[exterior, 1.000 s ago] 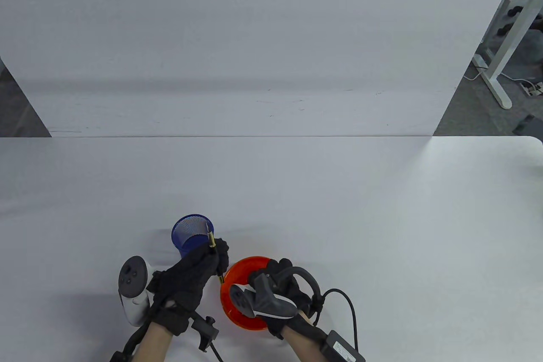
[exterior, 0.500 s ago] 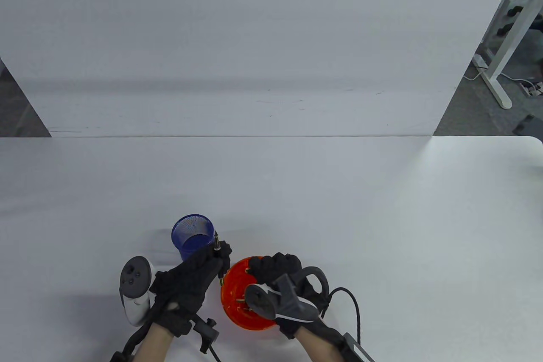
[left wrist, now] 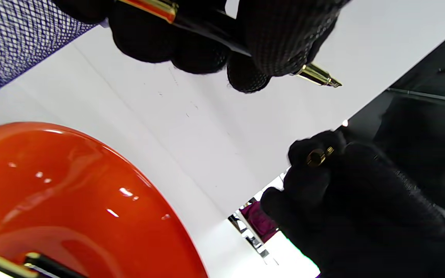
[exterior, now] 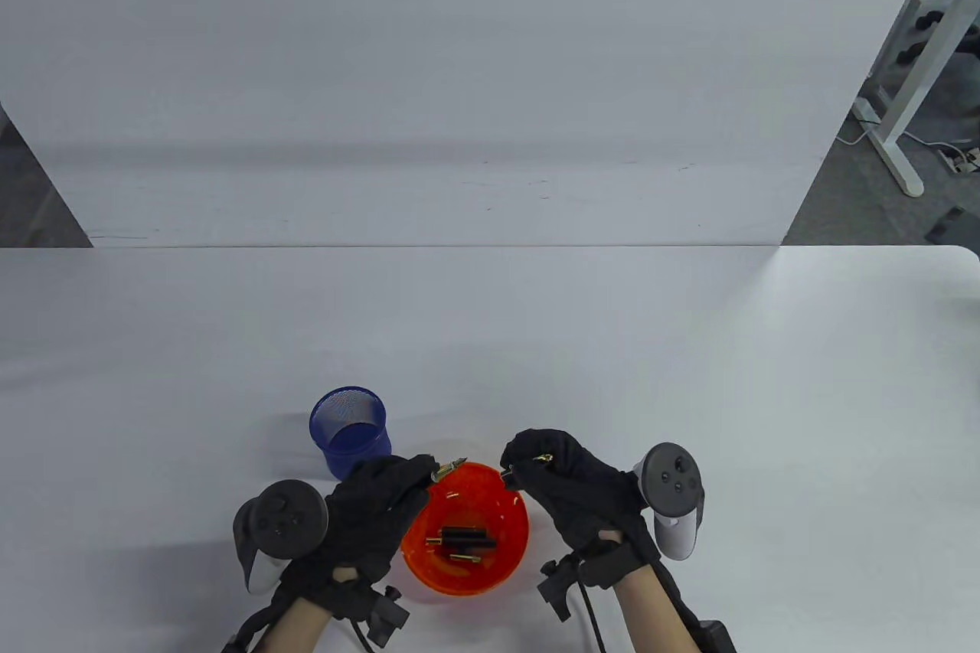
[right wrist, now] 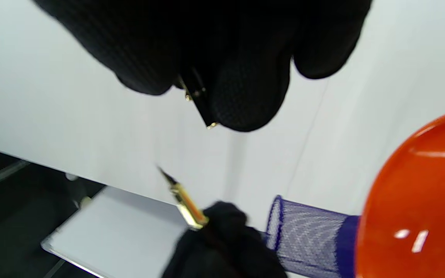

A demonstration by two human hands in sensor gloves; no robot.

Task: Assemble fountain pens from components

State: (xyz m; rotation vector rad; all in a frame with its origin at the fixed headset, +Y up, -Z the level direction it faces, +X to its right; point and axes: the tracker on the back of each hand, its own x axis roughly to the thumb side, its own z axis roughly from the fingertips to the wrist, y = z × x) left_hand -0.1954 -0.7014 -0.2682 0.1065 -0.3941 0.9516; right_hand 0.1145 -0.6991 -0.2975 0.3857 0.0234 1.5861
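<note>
Spreading wide, the white table point(exterior: 689, 393) meets a white backboard point(exterior: 459, 71).

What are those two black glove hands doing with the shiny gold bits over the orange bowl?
Someone is putting a fountain pen together. The left hand grips a pen body whose gold nib sticks out toward the other hand. The right hand holds a small black and gold part, probably the cap. The two pieces are apart, above the orange bowl, which holds more pen parts. A blue mesh cup stands beside it.
</note>
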